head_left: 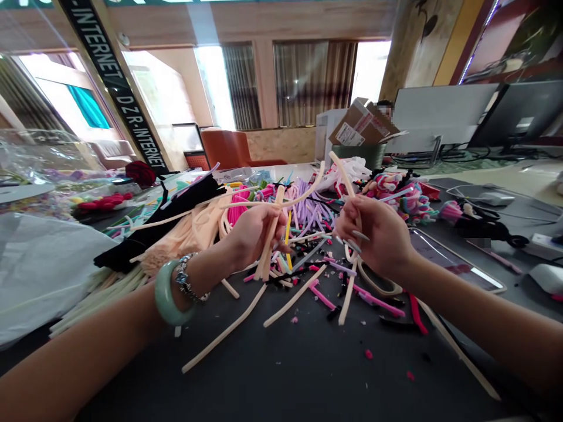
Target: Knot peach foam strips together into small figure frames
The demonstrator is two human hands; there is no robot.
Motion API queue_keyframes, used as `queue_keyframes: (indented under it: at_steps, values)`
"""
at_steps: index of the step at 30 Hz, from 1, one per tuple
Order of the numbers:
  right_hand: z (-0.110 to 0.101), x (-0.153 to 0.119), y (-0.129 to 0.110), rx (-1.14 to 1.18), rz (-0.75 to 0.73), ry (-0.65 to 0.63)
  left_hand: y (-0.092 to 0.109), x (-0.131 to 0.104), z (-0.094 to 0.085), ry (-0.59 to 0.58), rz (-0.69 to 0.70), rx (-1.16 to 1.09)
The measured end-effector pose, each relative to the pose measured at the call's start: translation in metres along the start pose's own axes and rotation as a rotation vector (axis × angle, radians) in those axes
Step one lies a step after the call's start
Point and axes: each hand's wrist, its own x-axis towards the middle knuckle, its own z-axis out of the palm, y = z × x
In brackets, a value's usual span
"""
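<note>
My left hand (259,231) is closed around several cream pipe cleaners (266,255), which stick out above and below the fingers, one curving up to the right. To its right, my right hand (373,231) pinches a single cream pipe cleaner (342,171) that rises from the fingertips. The two hands are apart, both raised over the dark table (285,375). Loose cream pipe cleaners (229,331) lie on the tabletop below them. Beneath my right hand is a looped handle (382,288), perhaps of scissors, partly hidden.
Cut pink, purple and black pieces (323,296) litter the middle. Left lie a bundle of cream pipe cleaners (189,234), a black bundle (153,225) and a white plastic bag (39,264). A purple bundle (308,205) lies behind. Right are a tablet (457,261) and monitors (444,114).
</note>
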Motion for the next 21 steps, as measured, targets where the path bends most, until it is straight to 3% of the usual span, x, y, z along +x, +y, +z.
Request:
queue_keyframes:
  at_steps: [6, 15, 21]
  values:
    - [0.004, -0.008, 0.005, -0.105, -0.1, -0.06, -0.01, 0.012, -0.005, 0.078, 0.092, -0.038]
    - [0.014, -0.015, 0.005, -0.175, 0.101, -0.277, -0.015, 0.008, -0.004, -0.016, 0.337, 0.069]
    - [0.015, -0.019, 0.004, -0.205, 0.081, -0.369, -0.015, 0.006, -0.004, -0.021, 0.227, 0.109]
